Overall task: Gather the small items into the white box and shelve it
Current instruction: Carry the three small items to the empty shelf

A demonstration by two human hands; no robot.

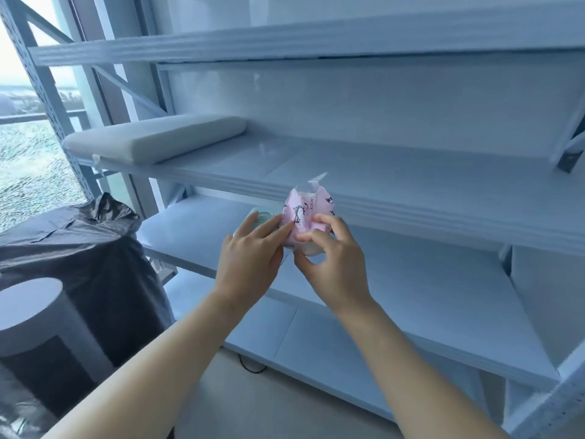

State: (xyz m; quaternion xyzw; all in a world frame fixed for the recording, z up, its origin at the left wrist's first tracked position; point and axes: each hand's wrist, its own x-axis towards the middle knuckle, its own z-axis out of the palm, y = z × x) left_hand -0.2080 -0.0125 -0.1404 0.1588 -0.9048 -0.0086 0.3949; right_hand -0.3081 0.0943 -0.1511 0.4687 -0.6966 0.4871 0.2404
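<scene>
Person stands at white racking; landmark taken as the foam slab lying on one shelf. Below and right of the slab, in front of the next shelf board down, both hands meet on a crumpled pink packet with a dark cartoon print. Right hand: fingers curled, thumb and forefinger pinching the packet's near edge. Left hand: fingers nearly straight, tips against the packet's left side; thumb hidden, so whether it pinches or only steadies cannot be told. Just behind the left fingers a pale rounded item with a metal ring peeks out. A small patch of a white object shows under the packet between the hands. This may be the white box, but too little shows to be sure, or to tell whether it rests on the board. Far below and left of the slab, black plastic sheeting covers something bulky. Judgement: gathering step, packet being pressed or folded down into the box; shelving not yet begun. Next move likely calls for tucking the packet's loose upper flaps inside, adding the ring item, then taking the box in both hands and setting it level on a board.
</scene>
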